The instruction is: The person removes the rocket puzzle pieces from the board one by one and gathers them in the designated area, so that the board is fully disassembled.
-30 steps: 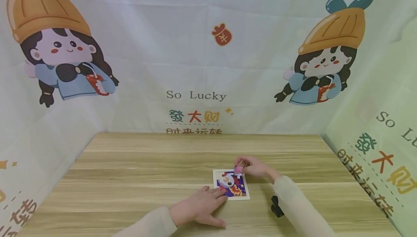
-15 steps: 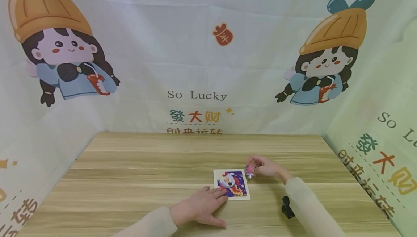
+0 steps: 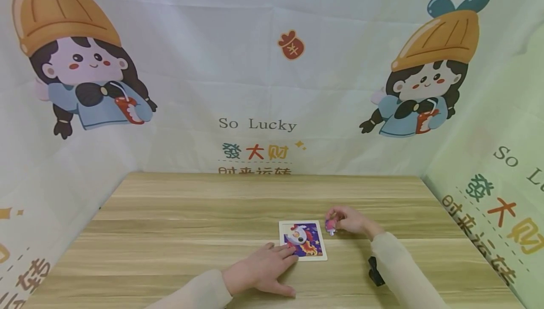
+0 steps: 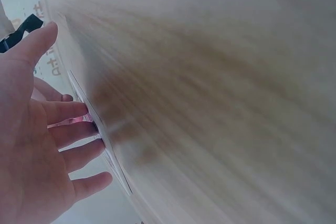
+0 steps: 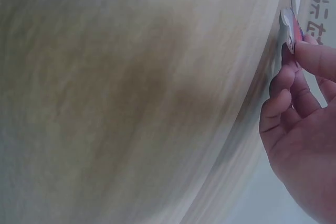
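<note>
A small jigsaw puzzle (image 3: 309, 239) in a white frame lies on the table, showing a white bird on purple with an orange tail. My left hand (image 3: 265, 269) rests with extended fingers on the puzzle's near left corner; its fingertips also touch the frame in the left wrist view. Just right of the frame, my right hand (image 3: 350, 220) pinches a pink and purple puzzle piece (image 3: 330, 227) between thumb and fingers. The right wrist view shows that piece nearly edge-on, low over the wood. Beneath the left fingers, part of the picture is hidden.
A black strap or clip-like object (image 3: 376, 272) shows beside the right sleeve, partly hidden by it. The wooden table (image 3: 191, 214) reaches back to a printed cloth backdrop (image 3: 191, 87), which also closes in both sides.
My right hand has moved right with the puzzle piece, off the puzzle's top right corner to beside the frame. The left hand keeps its place.
</note>
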### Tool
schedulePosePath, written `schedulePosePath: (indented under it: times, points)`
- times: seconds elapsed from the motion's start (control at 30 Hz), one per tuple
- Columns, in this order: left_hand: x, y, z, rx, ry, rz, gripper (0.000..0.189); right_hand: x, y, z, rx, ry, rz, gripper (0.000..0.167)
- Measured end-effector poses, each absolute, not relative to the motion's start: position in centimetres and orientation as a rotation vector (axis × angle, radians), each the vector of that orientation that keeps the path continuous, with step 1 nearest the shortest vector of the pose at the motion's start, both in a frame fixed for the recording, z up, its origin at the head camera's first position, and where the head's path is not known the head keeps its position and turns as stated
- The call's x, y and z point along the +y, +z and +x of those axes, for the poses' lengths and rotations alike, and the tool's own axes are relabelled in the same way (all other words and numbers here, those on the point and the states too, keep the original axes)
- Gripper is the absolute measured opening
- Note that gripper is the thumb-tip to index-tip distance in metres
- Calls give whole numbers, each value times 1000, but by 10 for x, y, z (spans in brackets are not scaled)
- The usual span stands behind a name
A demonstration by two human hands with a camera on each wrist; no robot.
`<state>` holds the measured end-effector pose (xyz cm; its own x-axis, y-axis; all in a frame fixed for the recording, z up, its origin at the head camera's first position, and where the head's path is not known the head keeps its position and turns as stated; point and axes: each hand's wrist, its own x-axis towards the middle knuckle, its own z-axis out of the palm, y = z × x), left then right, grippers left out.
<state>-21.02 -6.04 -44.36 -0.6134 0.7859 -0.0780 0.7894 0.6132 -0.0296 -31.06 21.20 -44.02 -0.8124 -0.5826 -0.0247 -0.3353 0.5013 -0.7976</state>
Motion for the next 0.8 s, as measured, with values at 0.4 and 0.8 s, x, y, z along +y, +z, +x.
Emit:
schedulePosePath:
  times: [0.4, 0.8]
  points:
    - [-60, -444, -210, 2766, -88, 1356, 76, 208, -441, -315, 2577, -1132, -732, 25]
    - [-61, -443, -210, 2757, -80, 1349, 76, 205, -444, -317, 2598, -1103, -803, 20]
